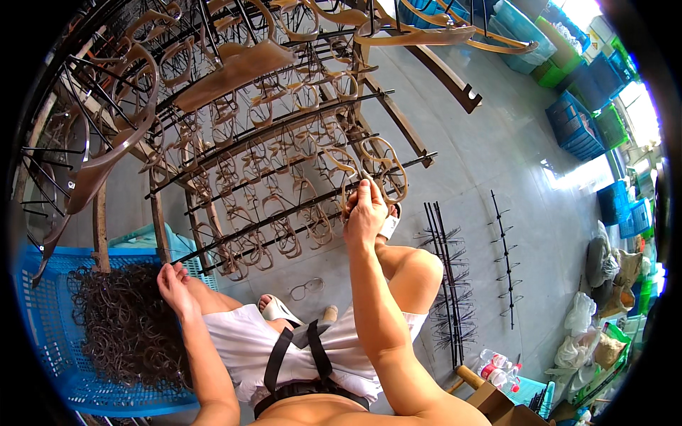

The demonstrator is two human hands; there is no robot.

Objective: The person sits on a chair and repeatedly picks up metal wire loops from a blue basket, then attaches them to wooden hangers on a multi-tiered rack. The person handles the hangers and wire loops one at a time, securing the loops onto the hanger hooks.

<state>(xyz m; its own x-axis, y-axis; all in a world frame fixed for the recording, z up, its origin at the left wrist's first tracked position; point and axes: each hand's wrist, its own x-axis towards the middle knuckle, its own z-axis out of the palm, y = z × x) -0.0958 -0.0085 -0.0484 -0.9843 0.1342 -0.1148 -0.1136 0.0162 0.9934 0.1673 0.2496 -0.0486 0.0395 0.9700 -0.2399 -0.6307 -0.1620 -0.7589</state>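
Just right of the picture's centre, the right hand (366,211) pinches a tan eyeglass frame (406,179) that could snag the racked frames (331,228) if pulled askew; the left hand's (177,290) grip, lower left, cannot be told.

Right hand (366,214) forward in a pinch; left hand (175,289) half-curled.

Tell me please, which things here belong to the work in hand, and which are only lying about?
Seemingly in the work:
right hand, pinching an eyeglass frame
left hand, near a black rod's end
rack of frames

Seemingly lying about:
plastic bottles
cardboard box
white plastic bags
single frame on the floor
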